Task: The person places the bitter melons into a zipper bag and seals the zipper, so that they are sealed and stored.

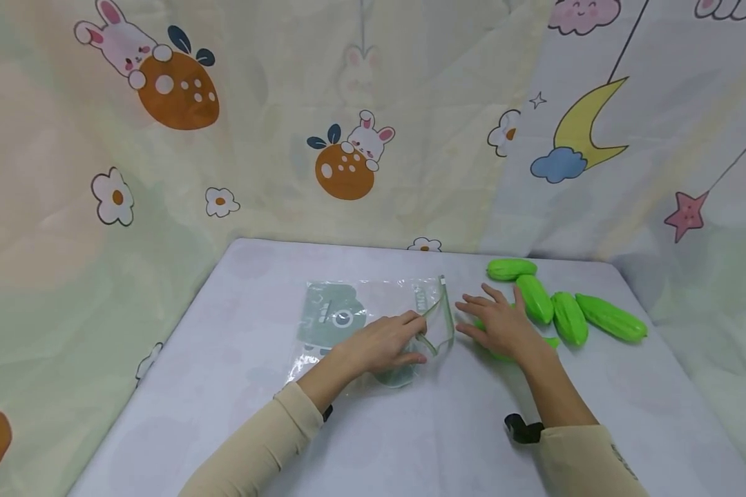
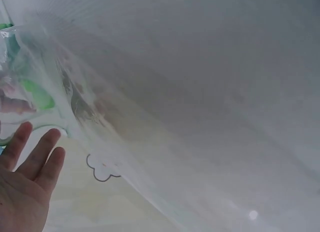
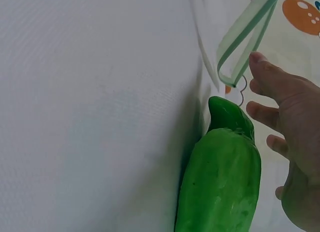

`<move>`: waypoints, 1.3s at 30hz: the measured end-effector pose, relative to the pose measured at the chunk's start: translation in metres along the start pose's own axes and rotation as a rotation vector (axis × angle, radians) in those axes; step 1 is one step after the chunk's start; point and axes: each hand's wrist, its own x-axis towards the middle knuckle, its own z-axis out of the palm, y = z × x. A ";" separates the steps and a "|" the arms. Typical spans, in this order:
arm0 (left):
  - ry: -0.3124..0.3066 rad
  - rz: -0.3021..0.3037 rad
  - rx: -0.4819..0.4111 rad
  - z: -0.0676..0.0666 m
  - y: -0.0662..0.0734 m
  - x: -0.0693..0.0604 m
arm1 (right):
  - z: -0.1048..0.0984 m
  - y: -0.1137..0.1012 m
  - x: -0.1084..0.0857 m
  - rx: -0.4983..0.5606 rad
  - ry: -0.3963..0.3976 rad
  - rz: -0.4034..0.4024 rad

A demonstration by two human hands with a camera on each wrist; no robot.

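Observation:
A clear zip bag (image 1: 379,304) with a green print lies flat on the table, its mouth (image 1: 436,321) gaping on the right side. My left hand (image 1: 385,342) holds the rim at that mouth with bent fingers; the left wrist view leaves the thumb and index finger out. Over a glossy green cucumber-shaped piece (image 3: 220,177) hovers my right hand (image 1: 500,324), fingers spread toward the bag. That hand partly covers the piece in the head view. In the right wrist view the fingers (image 3: 267,74) are uncurled, with the bag's green rim (image 3: 250,27) beyond them.
Several more green cucumber-shaped pieces lie at the table's back right, among them one at the back (image 1: 511,269) and a longer one (image 1: 612,317). A patterned cloth (image 1: 273,138) hangs behind the white table (image 1: 224,428). Both wrists carry black camera mounts.

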 end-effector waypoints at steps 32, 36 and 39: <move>-0.006 0.012 -0.032 -0.003 -0.004 -0.006 | -0.028 0.012 -0.046 0.036 0.119 -0.054; -0.004 0.012 -0.020 -0.003 -0.006 -0.008 | -0.022 0.017 -0.050 0.054 0.139 -0.078; 0.003 0.023 -0.018 -0.004 -0.007 -0.008 | -0.017 0.022 -0.054 0.056 0.191 -0.110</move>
